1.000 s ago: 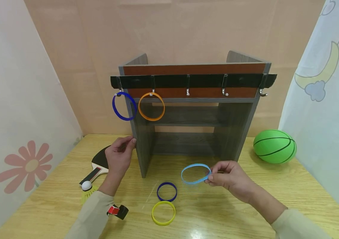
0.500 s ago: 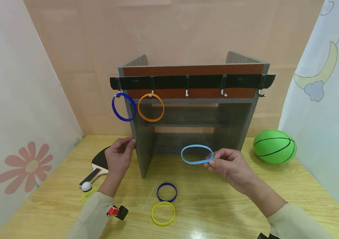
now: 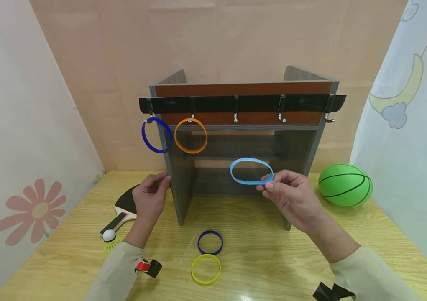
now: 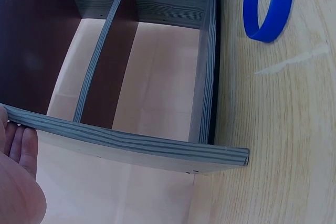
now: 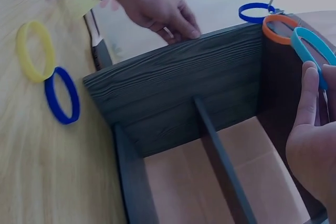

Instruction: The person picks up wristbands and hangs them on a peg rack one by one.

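Observation:
My right hand pinches a light blue wristband between thumb and fingers, holding it in the air before the lower part of a grey wooden shelf. My left hand grips the front edge of the shelf's left side panel. Across the shelf's top runs a black strip with several silver hooks. A dark blue wristband hangs on the leftmost hook, and an orange wristband on the hook beside it. On the table lie another dark blue wristband and a yellow wristband.
A green ball sits on the table right of the shelf. To the left lie a table tennis paddle and a shuttlecock, both partly behind my left arm. Printed cloths hang at both sides.
My right hand has risen with the light blue wristband, from low over the table to in front of the shelf's lower compartments. The left hand has stayed on the side panel.

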### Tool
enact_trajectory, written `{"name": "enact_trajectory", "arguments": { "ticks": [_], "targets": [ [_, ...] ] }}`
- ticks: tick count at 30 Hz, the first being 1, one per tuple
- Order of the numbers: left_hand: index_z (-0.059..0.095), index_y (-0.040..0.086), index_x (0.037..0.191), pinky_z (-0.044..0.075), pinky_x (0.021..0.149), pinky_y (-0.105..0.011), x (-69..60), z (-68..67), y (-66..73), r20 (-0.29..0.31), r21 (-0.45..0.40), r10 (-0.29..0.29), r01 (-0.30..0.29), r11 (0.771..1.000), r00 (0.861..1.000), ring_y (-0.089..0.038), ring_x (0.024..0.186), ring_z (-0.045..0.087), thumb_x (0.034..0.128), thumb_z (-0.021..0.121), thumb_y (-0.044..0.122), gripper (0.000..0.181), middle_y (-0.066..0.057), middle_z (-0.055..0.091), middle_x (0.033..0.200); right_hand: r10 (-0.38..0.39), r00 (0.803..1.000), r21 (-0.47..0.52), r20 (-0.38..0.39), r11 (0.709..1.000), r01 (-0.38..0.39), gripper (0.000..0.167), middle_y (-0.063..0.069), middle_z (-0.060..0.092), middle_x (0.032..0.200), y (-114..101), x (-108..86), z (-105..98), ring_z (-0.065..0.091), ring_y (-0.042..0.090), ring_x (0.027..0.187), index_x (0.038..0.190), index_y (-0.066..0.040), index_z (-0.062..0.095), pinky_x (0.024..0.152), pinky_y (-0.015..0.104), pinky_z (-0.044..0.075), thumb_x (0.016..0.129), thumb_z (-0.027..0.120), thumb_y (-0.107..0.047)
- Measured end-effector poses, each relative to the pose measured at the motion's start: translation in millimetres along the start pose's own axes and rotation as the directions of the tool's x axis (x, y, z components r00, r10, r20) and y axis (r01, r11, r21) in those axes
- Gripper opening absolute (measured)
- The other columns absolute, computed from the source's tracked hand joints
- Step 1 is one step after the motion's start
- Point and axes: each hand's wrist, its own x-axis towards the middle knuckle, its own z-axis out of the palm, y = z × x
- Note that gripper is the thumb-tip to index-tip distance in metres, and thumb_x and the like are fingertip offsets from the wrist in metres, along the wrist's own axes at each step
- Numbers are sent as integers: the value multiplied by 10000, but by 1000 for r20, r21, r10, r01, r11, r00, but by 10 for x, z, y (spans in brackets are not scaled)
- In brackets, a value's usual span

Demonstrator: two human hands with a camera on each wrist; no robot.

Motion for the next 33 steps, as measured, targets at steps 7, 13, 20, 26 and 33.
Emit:
{"name": "enact_trajectory", "arguments": {
  "ticks": [7,13,20,26,33],
  "targets": [
    [625,-195,866,530,623,-170,3,20,131,4,33,-21,21,999,1000,-62,683,639,792,617,-218,78,-296,615,764,-45,999,53,-8,998,45,265,184,668,920,-79,125,106,675,270,869,885,71,656,807,290,525,896,427,203],
    [622,-207,868,537,627,-184,-11,18,122,6,27,-32,32,999,999,-62,687,643,791,618,-220,78,-320,606,771,-77,996,42,-33,996,78,198,188,662,940,-123,241,215,673,262,866,879,69,655,797,278,527,895,487,173],
    [620,-205,858,534,630,-176,-11,16,123,-1,9,-1,1,1000,1000,-70,688,647,779,608,-241,88,-283,624,760,-90,994,31,-56,995,92,185,182,667,927,-161,378,280,676,258,850,868,65,658,795,274,528,897,501,160],
    [621,-207,850,535,624,-179,0,19,138,-7,27,-1,2,1000,1000,-60,685,643,775,617,-239,82,-299,614,751,-86,989,19,-122,996,89,166,166,657,914,-175,469,320,678,254,830,859,51,669,786,273,533,894,532,138],
    [628,-200,857,533,625,-175,14,30,155,-4,37,-8,9,999,1000,-57,691,640,781,617,-231,83,-315,606,756,-74,983,6,-170,997,76,144,152,655,897,-148,528,317,682,238,830,825,32,669,773,263,536,889,569,113]
  ]
}}
